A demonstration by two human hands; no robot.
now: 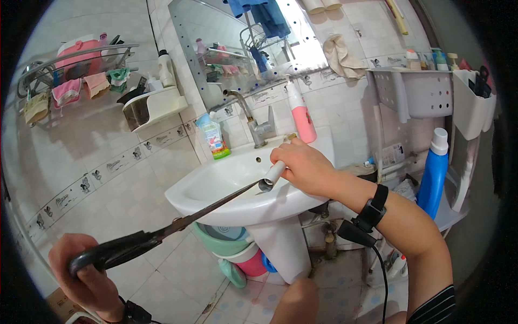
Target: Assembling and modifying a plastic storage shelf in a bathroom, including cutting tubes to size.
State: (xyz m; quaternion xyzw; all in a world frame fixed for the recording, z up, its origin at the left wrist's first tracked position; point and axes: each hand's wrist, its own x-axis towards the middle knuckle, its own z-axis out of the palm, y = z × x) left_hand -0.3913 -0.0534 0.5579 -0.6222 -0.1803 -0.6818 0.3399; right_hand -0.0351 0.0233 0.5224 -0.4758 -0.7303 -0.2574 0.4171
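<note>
My left hand (89, 275) grips the black handles of a pair of scissors (183, 220), whose long dark blades lie together and slant up to the right. Over the front rim of the white washbasin (199, 213), the tips reach the open end of a short white tube (275, 171). Whether they touch it or go inside I cannot tell. The fingers of my right hand (305, 164) are closed round the tube's other end, which they mostly hide. Something dark grey shows inside the tube's open end.
A metal faucet (252, 121), a pink-and-white pump bottle (301, 110) and a soap pouch (213, 136) stand along the basin's back. Green and pink basins (251, 259) sit beneath. On the right are a blue detergent bottle (433, 175) and a grey basket (415, 94). A black cable (383, 275) hangs by my right forearm.
</note>
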